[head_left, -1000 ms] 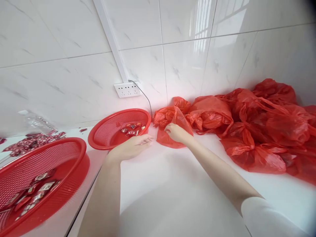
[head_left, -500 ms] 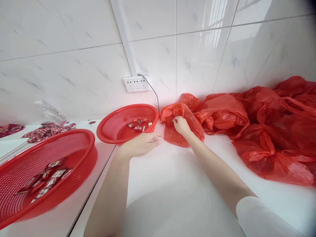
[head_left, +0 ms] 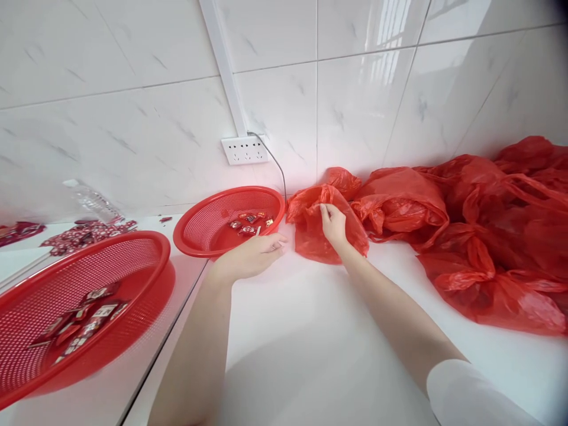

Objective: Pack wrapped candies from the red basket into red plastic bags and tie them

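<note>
My right hand (head_left: 333, 223) is at the upper part of a red plastic bag (head_left: 313, 239), its thumb and fingers pinched on the thin film near the mouth. The bag sits slack on the white tabletop. To its left, my left hand (head_left: 257, 254) hovers in front of a small red mesh basket (head_left: 199, 245), apart from the bag. The left fingers are stretched loosely towards the right, with nothing visible in them. Several small wrapped pieces (head_left: 249, 229) with red and brown packaging lie inside this basket.
A larger red basket (head_left: 153, 251) with wrapped pieces stands at the left. Behind it are patterned red wrappers (head_left: 84, 238) and a clear plastic bottle (head_left: 95, 204). Full red bags (head_left: 483, 236) are heaped at the right. A power strip (head_left: 245, 151) is on the tiled wall.
My right hand has turned and shifted slightly right, with its pinch now higher on the bag's film. My left hand has drawn back a little to the left.
</note>
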Demonstrator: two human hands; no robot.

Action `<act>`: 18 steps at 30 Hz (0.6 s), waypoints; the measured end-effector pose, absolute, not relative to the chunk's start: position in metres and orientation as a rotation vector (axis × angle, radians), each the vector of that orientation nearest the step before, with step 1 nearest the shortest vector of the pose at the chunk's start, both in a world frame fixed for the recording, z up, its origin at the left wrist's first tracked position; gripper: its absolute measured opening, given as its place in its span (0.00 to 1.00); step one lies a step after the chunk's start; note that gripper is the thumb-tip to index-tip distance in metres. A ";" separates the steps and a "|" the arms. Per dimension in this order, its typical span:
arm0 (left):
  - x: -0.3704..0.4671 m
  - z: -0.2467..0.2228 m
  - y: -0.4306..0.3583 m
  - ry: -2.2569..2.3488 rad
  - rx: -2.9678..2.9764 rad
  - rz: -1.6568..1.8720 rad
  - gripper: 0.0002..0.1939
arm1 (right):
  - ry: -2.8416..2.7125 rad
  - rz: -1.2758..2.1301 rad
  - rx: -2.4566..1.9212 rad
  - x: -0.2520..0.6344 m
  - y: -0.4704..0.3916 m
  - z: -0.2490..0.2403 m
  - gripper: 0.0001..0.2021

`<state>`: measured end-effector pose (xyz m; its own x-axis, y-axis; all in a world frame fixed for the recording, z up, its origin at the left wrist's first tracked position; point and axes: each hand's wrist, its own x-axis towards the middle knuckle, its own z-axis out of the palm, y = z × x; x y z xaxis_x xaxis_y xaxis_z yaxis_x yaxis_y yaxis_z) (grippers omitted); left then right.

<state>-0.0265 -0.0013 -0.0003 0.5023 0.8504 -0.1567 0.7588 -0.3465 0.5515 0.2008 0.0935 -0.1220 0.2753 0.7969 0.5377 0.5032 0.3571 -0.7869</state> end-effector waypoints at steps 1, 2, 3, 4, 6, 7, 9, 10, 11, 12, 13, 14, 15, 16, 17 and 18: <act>-0.025 0.000 -0.002 1.320 2.178 0.256 0.22 | -1.291 0.306 -1.250 0.201 0.092 -0.111 0.19; -0.023 0.002 -0.002 1.322 2.173 0.319 0.21 | -1.186 0.343 -1.182 0.201 0.090 -0.099 0.18; -0.021 0.003 -0.003 1.318 2.163 0.402 0.20 | -1.070 0.410 -1.086 0.201 0.088 -0.086 0.17; -0.018 0.004 -0.004 1.307 2.151 0.505 0.20 | -0.963 0.501 -0.972 0.201 0.085 -0.073 0.15; -0.012 0.006 -0.005 1.265 2.113 0.745 0.20 | -0.847 0.717 -0.757 0.200 0.074 -0.047 0.10; -0.008 0.007 -0.005 1.232 2.086 0.861 0.21 | -0.843 0.828 -0.683 0.200 0.067 -0.036 0.07; -0.003 0.006 -0.005 1.142 2.006 1.055 0.24 | -0.889 1.026 -0.604 0.198 0.048 -0.017 0.04; 0.000 0.005 -0.005 1.084 1.954 1.125 0.28 | -0.920 1.104 -0.587 0.197 0.038 -0.010 0.05; 0.002 0.003 -0.005 1.026 1.898 1.180 0.32 | -0.956 1.176 -0.585 0.195 0.028 -0.005 0.06; 0.005 0.002 -0.005 0.974 1.842 1.218 0.37 | -0.992 1.235 -0.595 0.193 0.019 -0.002 0.07; 0.007 0.001 -0.005 0.933 1.792 1.236 0.40 | -1.026 1.283 -0.614 0.191 0.012 0.001 0.09; 0.008 0.001 -0.006 0.906 1.750 1.234 0.41 | -1.058 1.318 -0.639 0.189 0.006 0.002 0.10; 0.009 0.000 -0.006 0.891 1.713 1.218 0.39 | -1.084 1.333 -0.661 0.187 0.002 0.002 0.10; 0.009 0.000 -0.005 0.888 1.672 1.200 0.34 | -1.104 1.327 -0.674 0.187 0.000 0.002 0.11; 0.009 0.000 -0.004 0.893 1.624 1.189 0.28 | -1.114 1.298 -0.679 0.189 0.000 0.002 0.11; 0.007 0.000 -0.003 0.906 1.566 1.186 0.23 | -1.114 1.244 -0.684 0.192 0.001 0.001 0.11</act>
<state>0.0068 -0.0029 0.0002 0.2579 0.9273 0.2712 0.0177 -0.2851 0.9583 0.1920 0.0015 0.0010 -0.0546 0.9588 0.2788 -0.3825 0.2379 -0.8928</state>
